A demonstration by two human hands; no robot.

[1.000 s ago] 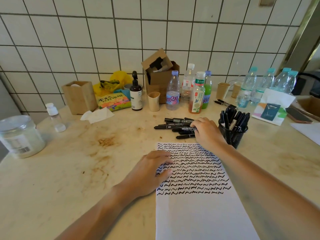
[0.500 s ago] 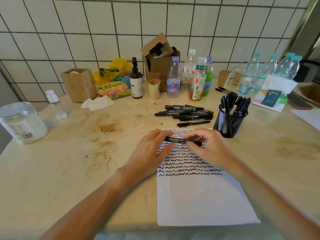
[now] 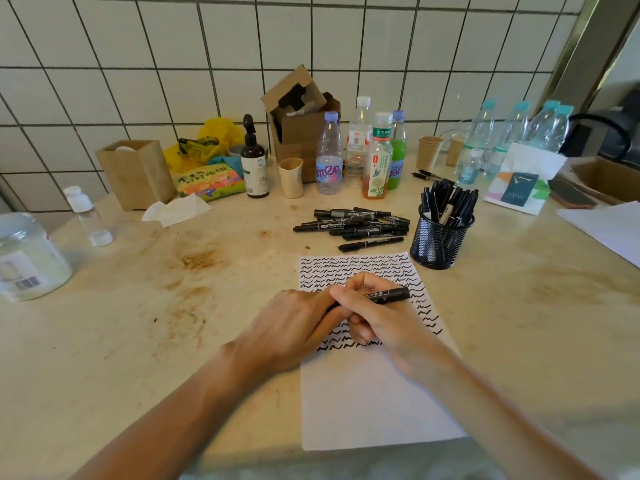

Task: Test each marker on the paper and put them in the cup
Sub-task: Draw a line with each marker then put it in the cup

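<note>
A black marker (image 3: 388, 295) lay over the scribbled paper (image 3: 374, 403), gripped in the curled fingers of the right hand (image 3: 377, 317). The left hand (image 3: 294, 327) touched its other end, grip unclear. More markers (image 3: 356, 226) lay beside the mesh cup (image 3: 440, 242).

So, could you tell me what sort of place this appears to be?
Probably a pantry or break-room counter used as a makeshift desk: a white tiled wall, a stained counter, and drink bottles beside paper cups. It could also be a home kitchen.
</note>
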